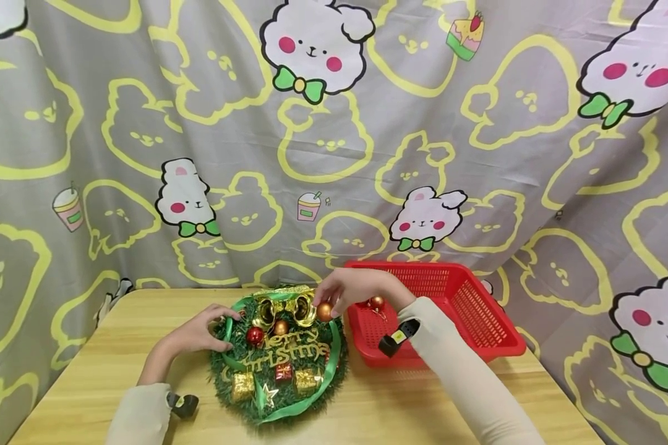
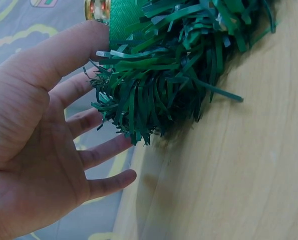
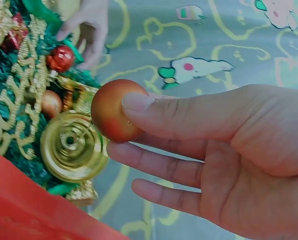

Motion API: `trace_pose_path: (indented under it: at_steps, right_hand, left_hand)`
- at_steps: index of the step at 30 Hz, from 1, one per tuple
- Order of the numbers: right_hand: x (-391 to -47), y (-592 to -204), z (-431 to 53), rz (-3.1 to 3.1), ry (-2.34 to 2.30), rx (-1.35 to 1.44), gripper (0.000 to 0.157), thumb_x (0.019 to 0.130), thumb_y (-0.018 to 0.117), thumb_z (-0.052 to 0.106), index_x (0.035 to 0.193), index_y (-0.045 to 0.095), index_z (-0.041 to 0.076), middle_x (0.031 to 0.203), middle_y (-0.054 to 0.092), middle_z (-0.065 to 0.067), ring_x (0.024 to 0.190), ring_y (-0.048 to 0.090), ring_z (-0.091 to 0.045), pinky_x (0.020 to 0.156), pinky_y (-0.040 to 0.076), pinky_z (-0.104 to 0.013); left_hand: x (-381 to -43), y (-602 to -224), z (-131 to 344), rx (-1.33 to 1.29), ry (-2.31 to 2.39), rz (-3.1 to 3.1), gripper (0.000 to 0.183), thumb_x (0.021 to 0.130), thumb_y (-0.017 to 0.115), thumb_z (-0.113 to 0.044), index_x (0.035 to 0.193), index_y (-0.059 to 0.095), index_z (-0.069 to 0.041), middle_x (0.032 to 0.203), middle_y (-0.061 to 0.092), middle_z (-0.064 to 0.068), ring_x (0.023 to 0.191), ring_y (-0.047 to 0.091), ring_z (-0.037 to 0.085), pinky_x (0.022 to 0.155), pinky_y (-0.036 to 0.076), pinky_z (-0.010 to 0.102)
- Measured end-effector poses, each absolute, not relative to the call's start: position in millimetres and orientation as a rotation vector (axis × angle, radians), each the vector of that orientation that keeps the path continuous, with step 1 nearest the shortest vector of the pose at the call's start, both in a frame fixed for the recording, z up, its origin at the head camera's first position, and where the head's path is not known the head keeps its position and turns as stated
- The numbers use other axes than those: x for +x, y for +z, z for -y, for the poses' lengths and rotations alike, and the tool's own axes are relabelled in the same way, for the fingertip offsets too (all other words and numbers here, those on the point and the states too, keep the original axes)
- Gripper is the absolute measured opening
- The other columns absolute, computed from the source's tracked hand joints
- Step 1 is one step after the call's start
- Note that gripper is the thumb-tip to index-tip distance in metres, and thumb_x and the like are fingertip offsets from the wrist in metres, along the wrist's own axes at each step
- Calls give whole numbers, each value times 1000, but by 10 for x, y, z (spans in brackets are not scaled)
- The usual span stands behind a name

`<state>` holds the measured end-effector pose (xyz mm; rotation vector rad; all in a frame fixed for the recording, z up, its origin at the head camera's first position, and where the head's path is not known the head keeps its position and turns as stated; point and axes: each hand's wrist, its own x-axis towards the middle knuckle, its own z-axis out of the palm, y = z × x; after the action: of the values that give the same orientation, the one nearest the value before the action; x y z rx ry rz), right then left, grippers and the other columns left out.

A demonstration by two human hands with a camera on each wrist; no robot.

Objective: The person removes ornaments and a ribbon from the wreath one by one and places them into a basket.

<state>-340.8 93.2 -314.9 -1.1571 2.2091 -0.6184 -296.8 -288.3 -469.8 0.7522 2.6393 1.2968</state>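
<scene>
"Wreath [image 1: 289,394], in the head view: where do we place it?"

"On the table [image 1: 89,371], its upper rim close to the far edge. The red basket [image 1: 481,351] sits just beside it, toward the table's far right corner. We count 2 gold bells [image 1: 266,312] near the wreath's top."

"And the 2 hands?"

"The left hand [image 1: 203,329] is at the wreath's left rim. The right hand [image 1: 359,287] holds an orange ball [image 1: 324,311] just right of the right-hand bell, by the wreath's upper right rim. We see another orange ball [image 1: 376,301] in the basket."

"What does the left wrist view give us?"

"Fingers spread wide, with the thumb at the green ribbon [image 2: 123,25] and tinsel [image 2: 154,95]. We see nothing gripped; how firmly the thumb presses, we cannot tell."

"And the right wrist view?"

"A narrow pinch: the ball sits between thumb and fingers, on the side toward the wreath. Being round, it shows us no long axis. It overlaps the bell's rim from here, but we cannot tell whether they touch."

"Which hand do we judge nearer the bells' right side?"

"The right, clearly; the left is across the wreath."
</scene>
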Motion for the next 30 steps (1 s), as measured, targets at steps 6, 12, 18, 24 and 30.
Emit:
trace_pose_path:
  at_steps: [6, 12, 18, 24, 30]
  right_hand:
    - [-3470, -3001, -1141, -2233, -644, -1145, 34, 90, 73, -1, 123, 69, 4, 115, 73, -5, 103, 68, -12, 87, 59, -24]
    - [-3509, -2887, -1367, -2292, -612, -1122, 34, 89, 74, -2, 122, 70, 5, 112, 73, -5, 102, 68, -13, 89, 60, -26]
    - [-3549, -2832, -1576, -2342, -600, -1051, 33, 90, 73, -1, 122, 68, 1, 113, 73, -8, 104, 68, -16, 89, 60, -27]
    - [-3613, -2815, -1786, -2400, -566, -981, 33, 90, 74, 2, 123, 68, 1, 113, 73, -8, 106, 68, -19, 90, 60, -29]
    - [-3717, -2876, -2005, -2478, -524, -916, 32, 91, 75, 7, 122, 69, 1, 112, 73, -8, 105, 67, -19, 90, 59, -31]
  left_hand:
    - [-2966, -4707, 2884, 745, 1288, -2642, 60, 78, 84, -15, 131, 59, -4, 139, 43, 31, 125, 45, 58, 99, 47, 72]
    - [-2966, -4719, 2888, 733, 1273, -2652, 59, 78, 85, -15, 130, 60, -4, 139, 43, 31, 125, 46, 56, 99, 48, 70]
    - [-2972, -4719, 2893, 759, 1291, -2637, 59, 78, 85, -14, 130, 59, -4, 139, 43, 31, 125, 46, 55, 99, 48, 71]
    - [-2970, -4711, 2889, 775, 1295, -2631, 59, 77, 85, -14, 130, 60, -4, 139, 43, 31, 124, 47, 55, 99, 47, 71]
    - [-2962, -4711, 2881, 781, 1285, -2641, 58, 78, 85, -14, 130, 59, -4, 138, 43, 31, 124, 47, 54, 99, 48, 70]
